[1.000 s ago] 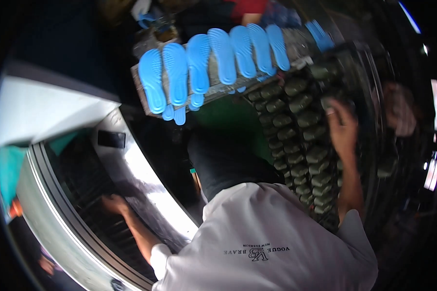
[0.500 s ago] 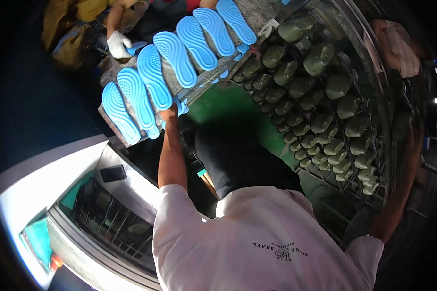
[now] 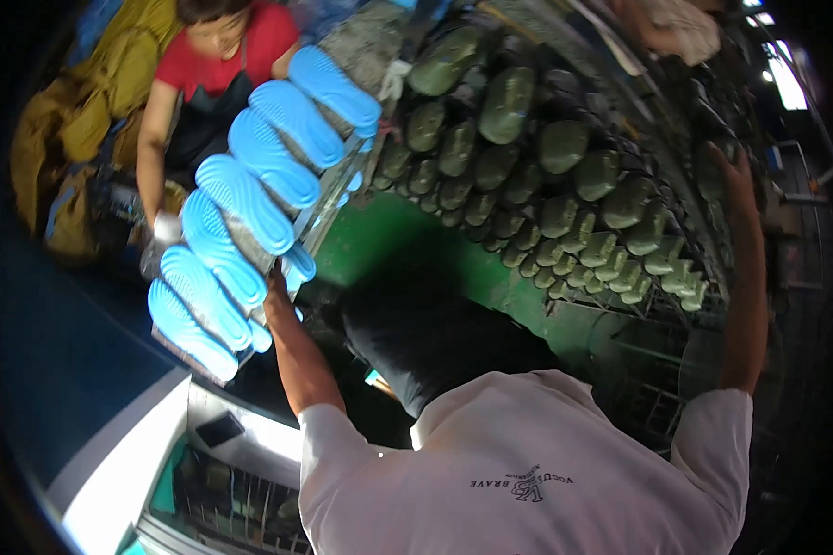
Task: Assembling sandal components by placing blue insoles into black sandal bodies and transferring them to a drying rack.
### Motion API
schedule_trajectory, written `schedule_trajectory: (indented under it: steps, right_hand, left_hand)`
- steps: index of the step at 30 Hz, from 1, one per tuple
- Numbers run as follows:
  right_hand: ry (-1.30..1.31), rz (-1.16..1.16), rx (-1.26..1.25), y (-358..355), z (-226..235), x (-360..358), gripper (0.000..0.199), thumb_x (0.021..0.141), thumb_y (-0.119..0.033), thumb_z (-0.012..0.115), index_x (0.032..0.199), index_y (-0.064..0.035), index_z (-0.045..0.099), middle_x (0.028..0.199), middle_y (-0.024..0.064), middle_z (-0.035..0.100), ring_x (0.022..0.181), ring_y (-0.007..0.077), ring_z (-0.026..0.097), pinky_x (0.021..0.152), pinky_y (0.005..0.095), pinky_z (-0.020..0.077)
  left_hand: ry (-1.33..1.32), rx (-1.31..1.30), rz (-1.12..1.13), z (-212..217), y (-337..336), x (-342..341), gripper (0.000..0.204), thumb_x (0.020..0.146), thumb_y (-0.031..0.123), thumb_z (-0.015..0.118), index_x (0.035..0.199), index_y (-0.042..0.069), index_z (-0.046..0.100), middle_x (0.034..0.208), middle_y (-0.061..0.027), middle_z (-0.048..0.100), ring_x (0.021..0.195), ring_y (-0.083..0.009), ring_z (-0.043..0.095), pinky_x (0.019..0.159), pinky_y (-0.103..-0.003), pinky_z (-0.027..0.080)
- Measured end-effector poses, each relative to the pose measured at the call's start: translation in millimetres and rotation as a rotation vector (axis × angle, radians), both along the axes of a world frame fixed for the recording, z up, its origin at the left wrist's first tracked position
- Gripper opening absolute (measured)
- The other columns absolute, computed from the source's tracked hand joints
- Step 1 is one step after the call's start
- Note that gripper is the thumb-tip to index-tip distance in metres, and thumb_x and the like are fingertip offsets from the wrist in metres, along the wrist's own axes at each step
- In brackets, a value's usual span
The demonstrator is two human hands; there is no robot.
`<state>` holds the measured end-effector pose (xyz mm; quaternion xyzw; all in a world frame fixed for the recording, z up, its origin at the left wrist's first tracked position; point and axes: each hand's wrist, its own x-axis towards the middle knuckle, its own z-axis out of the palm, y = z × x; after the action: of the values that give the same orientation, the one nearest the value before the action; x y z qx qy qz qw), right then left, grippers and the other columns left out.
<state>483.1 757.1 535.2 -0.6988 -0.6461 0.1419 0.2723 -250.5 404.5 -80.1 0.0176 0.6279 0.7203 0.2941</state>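
My left hand [image 3: 276,280] reaches to the near edge of a narrow board carrying a row of blue insoles [image 3: 245,203]. Its fingers are mostly hidden beneath the insoles, so their grip does not show. More blue insoles [image 3: 298,265] peek out below the board's edge. Far to the right, my raised right hand [image 3: 733,174] is at the side of a rack, beside a dark rounded shape. Its visible fingers are stretched and apart. Between my arms hang many dark green shoe lasts [image 3: 563,146] in rows.
Across the board stands a co-worker in a red top [image 3: 273,37], one white-gloved hand [image 3: 167,228] close to the insoles. Mustard-coloured sacks [image 3: 60,176] lie at the far left. A white machine frame with a dark phone-like slab [image 3: 220,429] is lower left. The floor [image 3: 370,231] is green.
The view has shifted, so the insoles appear lower left and more of the co-worker shows. My right hand appears higher. The blue piece at the co-worker's gloved hand is no longer visible.
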Motion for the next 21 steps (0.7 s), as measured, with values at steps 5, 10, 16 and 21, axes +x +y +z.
schedule_trajectory:
  steps: [5,10,16,21]
  right_hand:
    - [0.419,-0.091,-0.105,-21.6,34.1,16.7,0.074,0.095,-0.039,0.080,0.149,0.0020,0.051,0.141,0.0211,0.064,0.130,0.0303,0.064,0.107,0.0414,0.0519]
    - [1.421,0.471,-0.236,-96.5,22.8,-39.7,0.071,0.108,-0.051,0.055,0.156,0.0004,0.044,0.150,0.0266,0.057,0.138,0.0445,0.057,0.118,0.0620,0.0435]
    - [1.959,0.673,-0.728,-132.3,-73.8,-155.6,0.095,0.102,-0.075,0.044,0.155,0.0042,0.044,0.137,0.0313,0.062,0.112,0.0479,0.068,0.092,0.0590,0.0580]
    - [2.040,0.581,-1.153,-167.0,-129.2,-215.0,0.093,0.100,-0.070,0.056,0.158,0.0012,0.042,0.145,0.0314,0.058,0.120,0.0502,0.066,0.100,0.0606,0.0568]
  left_hand:
    - [-0.406,0.079,-0.081,70.5,9.4,155.4,0.013,0.100,0.008,0.064,0.111,0.003,0.068,0.109,-0.0090,0.072,0.106,-0.0250,0.069,0.094,-0.050,0.059]
    - [-0.741,0.597,-0.307,247.9,27.3,267.1,0.035,0.094,0.023,0.071,0.118,-0.001,0.066,0.111,-0.0145,0.073,0.105,-0.0329,0.072,0.108,-0.061,0.053]
    - [-1.147,1.180,-0.248,341.5,77.4,280.4,0.081,0.090,0.028,0.078,0.156,-0.004,0.044,0.158,-0.0262,0.049,0.153,-0.0427,0.038,0.127,-0.057,0.035]
    - [-0.638,1.154,-0.311,460.4,68.5,250.1,0.076,0.094,0.029,0.073,0.157,-0.001,0.044,0.159,-0.0211,0.049,0.146,-0.0473,0.049,0.119,-0.063,0.042]
